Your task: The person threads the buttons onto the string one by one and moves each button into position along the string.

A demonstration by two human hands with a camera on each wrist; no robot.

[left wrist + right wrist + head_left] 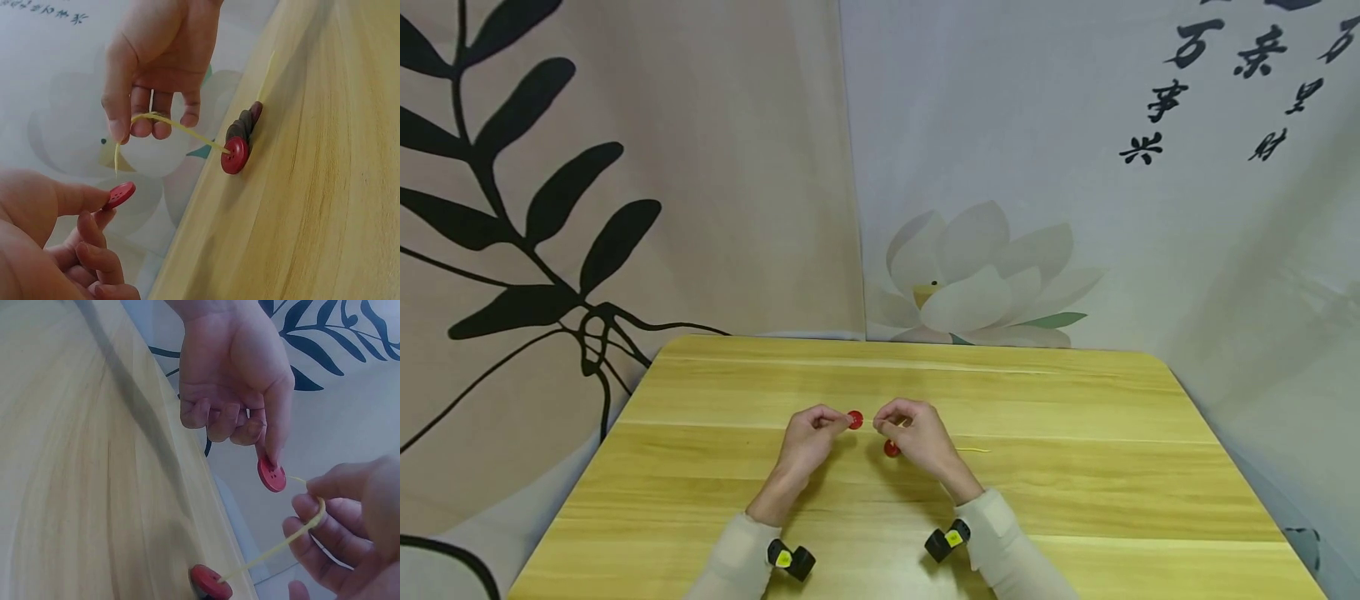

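A red button with several holes [122, 195] is pinched at its edge between the thumb and a finger of my left hand [808, 437]. My right hand [917, 433] pinches a yellow string [181, 128] near its end, and the short free tip points at that button. From my right hand the string runs down through another red button [235, 156] close to the tabletop. Behind that one, several dark buttons [240, 127] and a reddish one are lined up on the string. In the head view my right hand hides most of this row.
The wooden table [1075, 467] reaches out to both sides of my hands. The string's far tail [973, 450] lies on it to the right. Printed curtains [760, 167] hang behind the table's back edge. A black curved object [452, 550] shows at the lower left.
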